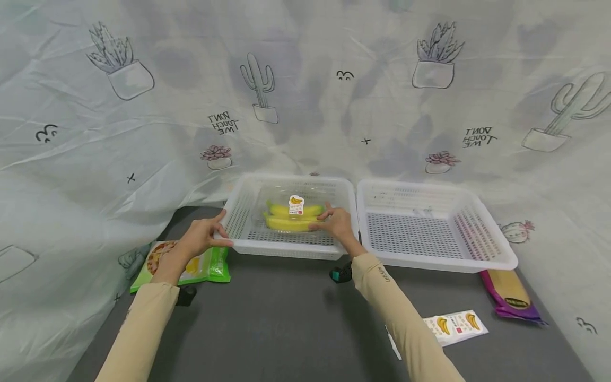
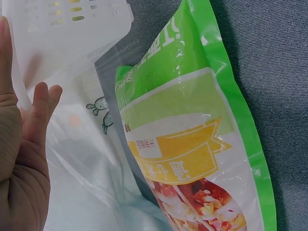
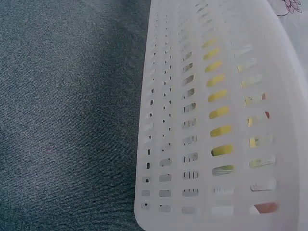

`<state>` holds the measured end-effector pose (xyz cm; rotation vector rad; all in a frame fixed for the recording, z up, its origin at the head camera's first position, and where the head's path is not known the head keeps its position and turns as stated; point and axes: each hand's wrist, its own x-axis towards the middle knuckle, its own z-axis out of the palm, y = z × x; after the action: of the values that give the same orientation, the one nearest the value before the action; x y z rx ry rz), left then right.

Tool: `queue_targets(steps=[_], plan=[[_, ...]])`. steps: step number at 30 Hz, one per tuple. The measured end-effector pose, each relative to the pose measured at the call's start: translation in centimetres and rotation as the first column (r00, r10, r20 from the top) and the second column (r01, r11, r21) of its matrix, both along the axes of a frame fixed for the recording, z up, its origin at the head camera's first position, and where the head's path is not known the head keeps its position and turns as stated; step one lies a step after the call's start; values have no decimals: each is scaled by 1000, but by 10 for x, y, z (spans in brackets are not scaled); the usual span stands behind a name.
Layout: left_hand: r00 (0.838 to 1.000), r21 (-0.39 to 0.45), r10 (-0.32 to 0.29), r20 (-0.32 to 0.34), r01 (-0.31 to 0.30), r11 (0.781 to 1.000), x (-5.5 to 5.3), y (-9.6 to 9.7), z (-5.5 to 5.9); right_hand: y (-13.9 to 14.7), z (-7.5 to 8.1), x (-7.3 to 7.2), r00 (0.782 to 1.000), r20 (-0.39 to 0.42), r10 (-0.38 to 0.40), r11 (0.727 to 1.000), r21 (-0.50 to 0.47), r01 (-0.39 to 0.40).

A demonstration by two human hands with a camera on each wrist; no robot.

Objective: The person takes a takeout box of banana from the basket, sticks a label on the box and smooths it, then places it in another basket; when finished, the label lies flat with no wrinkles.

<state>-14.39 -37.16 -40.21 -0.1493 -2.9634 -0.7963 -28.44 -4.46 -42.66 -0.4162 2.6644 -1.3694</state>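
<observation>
A clear plastic box of yellow bananas point(image 1: 291, 225), with a banana sticker point(image 1: 296, 205) on its lid, sits inside the left white basket point(image 1: 281, 248). My right hand point(image 1: 338, 223) reaches over the basket's front rim and grips the right end of the box between thumb and fingers. In the right wrist view, the basket wall point(image 3: 178, 175) hides most of the box, with yellow showing through its slots. My left hand point(image 1: 198, 236) touches the left basket's left rim near the front corner with extended fingers; the left wrist view shows those fingers point(image 2: 41, 110) beside the basket.
A second white basket point(image 1: 436, 260) stands right of the first. Beneath my left forearm lies a green food bag point(image 1: 218, 265). A purple packet point(image 1: 513, 297) and a banana sticker sheet point(image 1: 460, 326) lie at right on the dark table point(image 1: 267, 318). A printed cloth hangs behind.
</observation>
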Motion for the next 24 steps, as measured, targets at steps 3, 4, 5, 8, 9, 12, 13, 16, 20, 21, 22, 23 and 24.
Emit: queue_targets(steps=[3, 4, 5, 8, 9, 12, 13, 16, 20, 21, 22, 23, 24], plan=[[1000, -13, 3, 2, -3, 1000, 1, -2, 1, -1, 0, 1, 1000, -4, 21, 999, -25, -21], [1000, -18, 5, 3, -5, 1000, 1, -3, 1, -2, 0, 2, 1000, -8, 24, 1000, -21, -24], [1000, -24, -2, 2, 2, 1000, 0, -4, 2, -2, 1, 2, 1000, -8, 22, 1000, -16, -22], [1000, -59, -26, 5, 26, 998, -2, -4, 7, -3, 7, 4, 1000, -19, 8, 1000, 30, -8], [999, -70, -33, 13, 33, 997, -3, -4, 9, -4, 9, 4, 1000, -24, 7, 999, 50, -6], [997, -73, -46, 70, 51, 996, -2, -1, 20, -7, 17, 6, 999, -36, 12, 996, 94, -8], [994, -62, -53, 94, 59, 996, -1, 0, 24, -8, 19, 6, 999, -39, 15, 995, 103, -11], [983, -7, -44, 179, 46, 999, 2, 3, 36, -9, 23, 9, 999, -27, 27, 998, 59, -26], [992, 61, -26, 127, 18, 998, 0, 6, 43, 0, 30, 12, 992, -112, 60, 998, -14, -62], [997, 66, -29, 77, 24, 998, -1, 8, 43, 4, 33, 12, 985, -156, 74, 997, -16, -77], [999, 58, -28, 21, 26, 998, -4, 10, 42, 8, 36, 12, 973, -214, 90, 996, -5, -93], [999, 33, -27, -42, 29, 999, -6, 12, 41, 11, 39, 12, 956, -276, 101, 995, 27, -97], [994, -9, -25, -104, 24, 1000, -8, 16, 39, 15, 41, 12, 934, -337, 117, 993, 59, -103]])
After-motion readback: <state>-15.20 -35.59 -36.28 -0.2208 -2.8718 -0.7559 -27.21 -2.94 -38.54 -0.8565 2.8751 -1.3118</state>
